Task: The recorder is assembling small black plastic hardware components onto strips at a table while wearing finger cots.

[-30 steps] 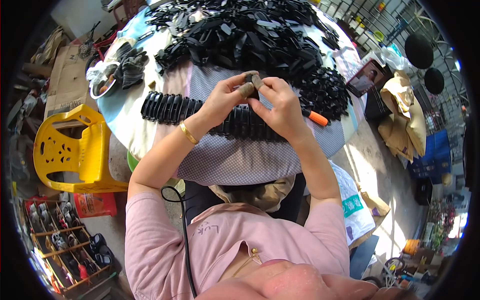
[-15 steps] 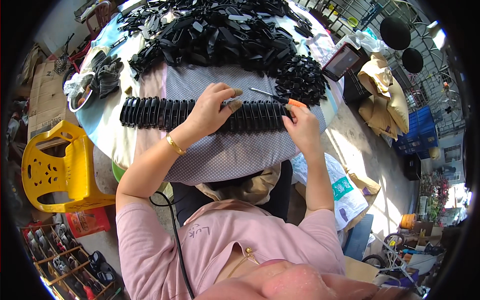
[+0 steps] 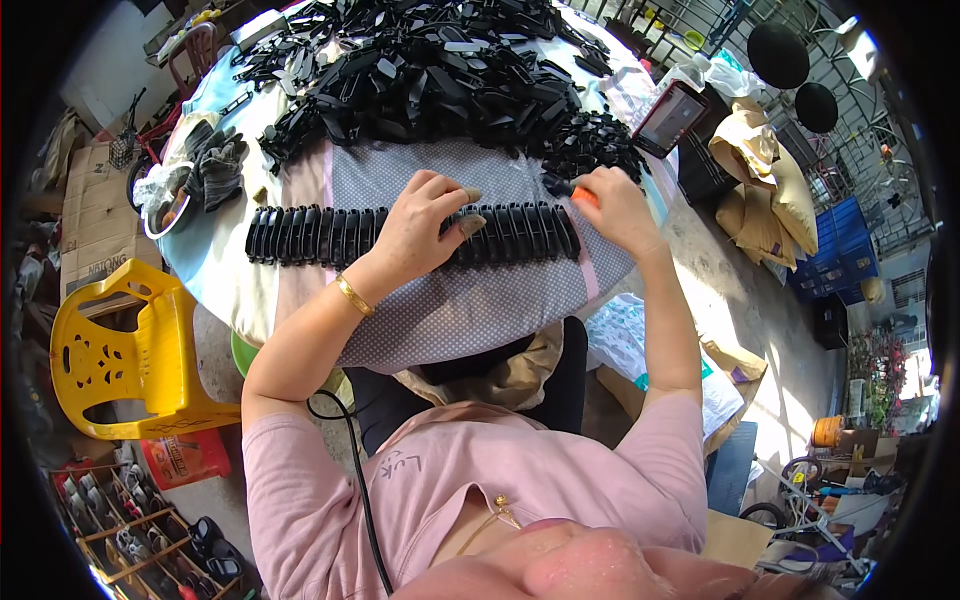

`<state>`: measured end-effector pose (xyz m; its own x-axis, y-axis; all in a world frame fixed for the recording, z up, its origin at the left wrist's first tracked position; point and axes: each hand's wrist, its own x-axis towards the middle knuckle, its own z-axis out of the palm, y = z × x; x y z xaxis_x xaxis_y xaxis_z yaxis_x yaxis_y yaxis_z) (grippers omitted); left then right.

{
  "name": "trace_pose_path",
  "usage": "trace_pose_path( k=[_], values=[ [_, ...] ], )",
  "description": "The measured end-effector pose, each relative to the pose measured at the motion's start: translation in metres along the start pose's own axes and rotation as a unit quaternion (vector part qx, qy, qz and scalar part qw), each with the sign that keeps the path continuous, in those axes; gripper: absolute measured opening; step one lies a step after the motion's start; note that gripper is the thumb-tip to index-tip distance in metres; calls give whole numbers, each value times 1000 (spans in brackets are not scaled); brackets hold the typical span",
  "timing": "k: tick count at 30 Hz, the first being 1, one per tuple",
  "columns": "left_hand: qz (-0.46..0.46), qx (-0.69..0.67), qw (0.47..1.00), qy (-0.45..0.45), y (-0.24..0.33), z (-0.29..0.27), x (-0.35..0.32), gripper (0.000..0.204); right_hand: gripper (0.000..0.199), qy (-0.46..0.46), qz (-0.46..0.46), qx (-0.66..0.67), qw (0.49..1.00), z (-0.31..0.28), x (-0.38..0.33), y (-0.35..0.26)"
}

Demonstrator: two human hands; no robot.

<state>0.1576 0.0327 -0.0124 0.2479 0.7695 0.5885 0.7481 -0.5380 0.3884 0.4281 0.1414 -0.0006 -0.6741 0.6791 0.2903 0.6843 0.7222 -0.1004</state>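
A long row of black plastic hair clips [image 3: 330, 236] stands side by side on the dotted cloth in front of me. My left hand [image 3: 425, 220] rests over the middle of this row, its thumb and forefinger apart and wearing tan finger covers. No held piece shows between those fingertips. Just past the row's right end, my right hand [image 3: 617, 208] is closed around the orange handle [image 3: 585, 196] of a screwdriver; its shaft is hard to make out against the dark parts. Beyond lies a heap of small black parts [image 3: 600, 140], close to the right hand.
A large pile of long black pieces [image 3: 430, 85] covers the table's far side. At right a phone [image 3: 672, 118] stands propped up. Grey gloves [image 3: 215, 165] lie at left by a white basket [image 3: 160, 205]. A yellow chair [image 3: 165, 350] stands left of the table.
My right hand has left the row's right end, moved up and right, and taken hold of the screwdriver that lay there. My left hand has stayed over the row.
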Motion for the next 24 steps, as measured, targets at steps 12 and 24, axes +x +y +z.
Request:
trace_pose_path(
  k=[12, 24],
  values=[
    [-41, -162, 985, -37, 23, -4, 67, 31, 18, 142, 126, 755, 628, 6, 2, 0],
    [-136, -377, 913, -78, 31, 69, 146, 49, 32, 254, 133, 662, 693, 42, 36, -31]
  ],
)
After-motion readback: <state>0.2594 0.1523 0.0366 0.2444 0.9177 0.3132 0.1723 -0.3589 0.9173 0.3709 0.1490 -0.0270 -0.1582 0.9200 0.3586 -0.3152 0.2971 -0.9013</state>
